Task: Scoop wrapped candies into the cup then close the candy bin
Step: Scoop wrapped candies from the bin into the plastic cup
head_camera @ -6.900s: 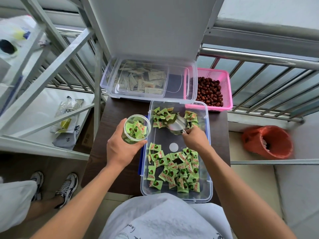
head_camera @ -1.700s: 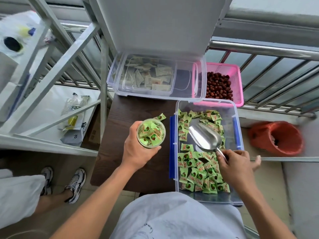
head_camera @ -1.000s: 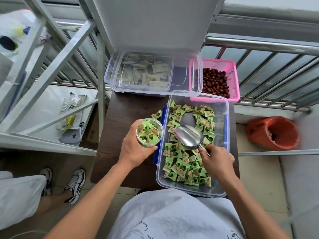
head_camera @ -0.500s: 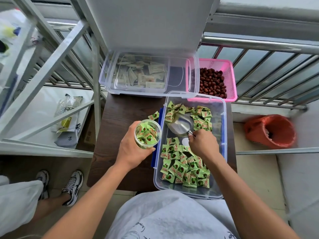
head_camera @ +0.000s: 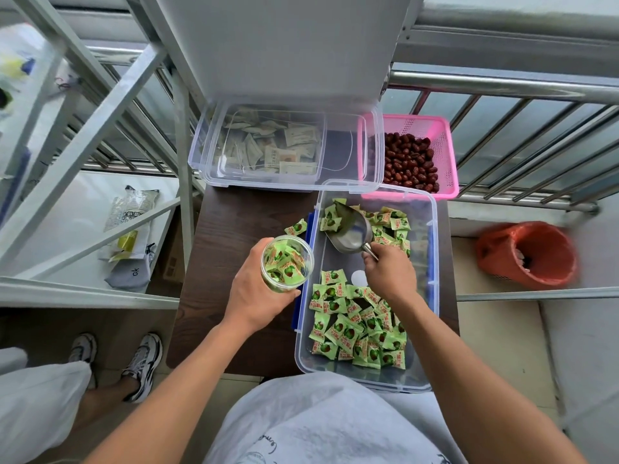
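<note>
A clear plastic candy bin [head_camera: 433, 296] with blue latches stands open on a dark wooden table [head_camera: 227, 229]. Green wrapped candies [head_camera: 355, 329] lie heaped at its near end and far end. My right hand [head_camera: 390, 274] grips the handle of a metal scoop [head_camera: 351, 232], whose bowl points into the far pile at the bin's far left corner. Just left of the bin, my left hand [head_camera: 258, 289] holds a clear cup [head_camera: 287, 262] nearly full of candies. One candy [head_camera: 296, 227] lies on the table beside the bin.
A second clear bin [head_camera: 284, 145] with pale sachets sits behind, a clear lid leaning over it. A pink basket [head_camera: 445, 155] of red dates is at the back right. Metal railing runs behind, an orange waste basket [head_camera: 527, 252] at right, another person's feet [head_camera: 117, 363] at left.
My right hand has pushed the scoop from mid-bin toward the far left corner into the far candies. The cup in my left hand has stayed beside the bin.
</note>
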Demonstrator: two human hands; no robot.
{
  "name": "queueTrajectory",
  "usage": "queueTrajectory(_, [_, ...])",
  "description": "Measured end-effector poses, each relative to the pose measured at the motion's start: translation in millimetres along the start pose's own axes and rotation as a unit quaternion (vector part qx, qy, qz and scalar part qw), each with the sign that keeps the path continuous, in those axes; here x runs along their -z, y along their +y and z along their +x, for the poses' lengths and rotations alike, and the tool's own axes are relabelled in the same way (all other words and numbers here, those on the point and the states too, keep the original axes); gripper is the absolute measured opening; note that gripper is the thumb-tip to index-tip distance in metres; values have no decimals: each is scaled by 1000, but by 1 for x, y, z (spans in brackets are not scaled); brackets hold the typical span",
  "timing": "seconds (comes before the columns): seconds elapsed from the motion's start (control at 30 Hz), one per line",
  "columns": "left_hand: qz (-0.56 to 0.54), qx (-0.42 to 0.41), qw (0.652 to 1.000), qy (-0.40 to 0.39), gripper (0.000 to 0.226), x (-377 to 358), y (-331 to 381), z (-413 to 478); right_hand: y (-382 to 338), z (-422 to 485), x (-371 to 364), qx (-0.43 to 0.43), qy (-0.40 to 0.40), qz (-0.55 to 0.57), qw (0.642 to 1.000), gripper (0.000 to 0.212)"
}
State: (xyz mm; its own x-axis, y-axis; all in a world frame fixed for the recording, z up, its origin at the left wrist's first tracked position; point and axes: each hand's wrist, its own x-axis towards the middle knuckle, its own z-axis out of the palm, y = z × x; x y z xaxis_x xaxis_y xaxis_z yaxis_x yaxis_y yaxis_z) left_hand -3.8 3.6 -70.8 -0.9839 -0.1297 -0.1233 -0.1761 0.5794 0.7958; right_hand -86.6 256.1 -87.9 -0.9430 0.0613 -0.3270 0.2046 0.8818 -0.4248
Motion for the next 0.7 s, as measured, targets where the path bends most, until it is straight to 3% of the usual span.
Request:
queueTrajectory(0.13, [4,7,1000,9,106,-2,2,0,14,4,3,-42,-72,180,980,21])
queueTrajectory(0.27, [0,4,1000,16,106,-2,3,1,23,0,4,-85,-93,309,943,22])
queueTrajectory(0.57, [-9,-2,1000,29,106,0,6,1,22,-29,34,-62,-106,393,911,20])
queueTrajectory(0.7, [-15,-5,999,32,105,2,9,0,15,-45,75,-23,-120,362,924,16])
